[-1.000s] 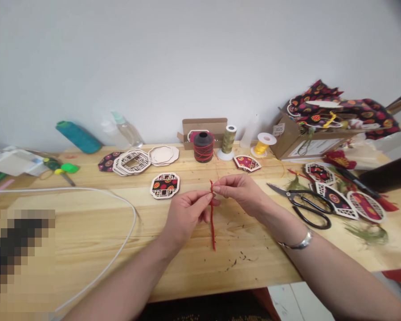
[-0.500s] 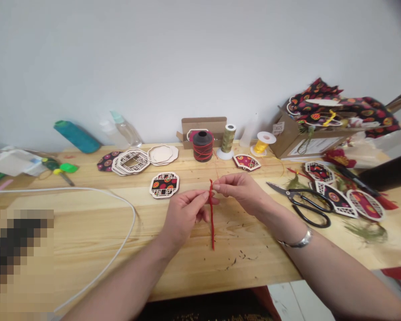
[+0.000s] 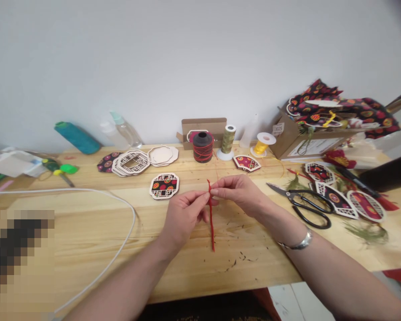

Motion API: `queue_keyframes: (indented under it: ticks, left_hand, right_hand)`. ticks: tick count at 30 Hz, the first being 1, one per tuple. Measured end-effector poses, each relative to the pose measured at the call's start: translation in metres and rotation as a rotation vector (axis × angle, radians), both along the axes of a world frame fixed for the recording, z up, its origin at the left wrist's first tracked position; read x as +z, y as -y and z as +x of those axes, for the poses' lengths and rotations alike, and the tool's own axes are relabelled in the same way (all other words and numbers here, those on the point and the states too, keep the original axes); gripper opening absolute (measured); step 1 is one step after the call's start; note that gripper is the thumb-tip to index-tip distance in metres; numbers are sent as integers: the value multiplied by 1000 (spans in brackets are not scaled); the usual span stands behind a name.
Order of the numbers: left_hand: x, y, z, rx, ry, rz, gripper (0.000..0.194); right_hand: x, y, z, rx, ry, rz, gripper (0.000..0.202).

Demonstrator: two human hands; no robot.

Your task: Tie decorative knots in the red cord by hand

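A short red cord (image 3: 212,227) hangs down from between my fingertips, its upper end poking up just above them. My left hand (image 3: 187,211) pinches the cord near its top from the left. From the other side, my right hand (image 3: 237,191) closes thumb and finger on the cord at almost the same spot, so the two hands nearly touch. Whatever small knot or loop lies between the fingertips is hidden. Left of the hands lies an octagonal wooden ornament (image 3: 164,186) with patterned fabric in its middle.
Black-handled scissors (image 3: 309,203) and fabric ornaments (image 3: 337,199) lie at right, before a cardboard box (image 3: 294,136). A red cord spool (image 3: 203,147), a green thread spool (image 3: 228,140) and a yellow spool (image 3: 263,143) stand behind. A white cable (image 3: 133,218) curves at left.
My right hand's fingertips have moved slightly left, closing against the left fingertips. The cord's top now leans a little left. Other things have stayed put.
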State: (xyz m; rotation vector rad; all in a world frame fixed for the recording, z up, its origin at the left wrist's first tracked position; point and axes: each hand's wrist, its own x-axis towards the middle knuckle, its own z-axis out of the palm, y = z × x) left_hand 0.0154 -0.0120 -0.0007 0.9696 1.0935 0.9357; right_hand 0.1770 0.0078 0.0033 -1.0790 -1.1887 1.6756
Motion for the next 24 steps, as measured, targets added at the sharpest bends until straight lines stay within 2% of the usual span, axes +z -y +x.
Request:
queue_keyframes:
  ticks: [24]
  left_hand:
    - [0,0,-1,23,-2,42,21]
  right_hand:
    - [0,-1,2,-1,49,36,19]
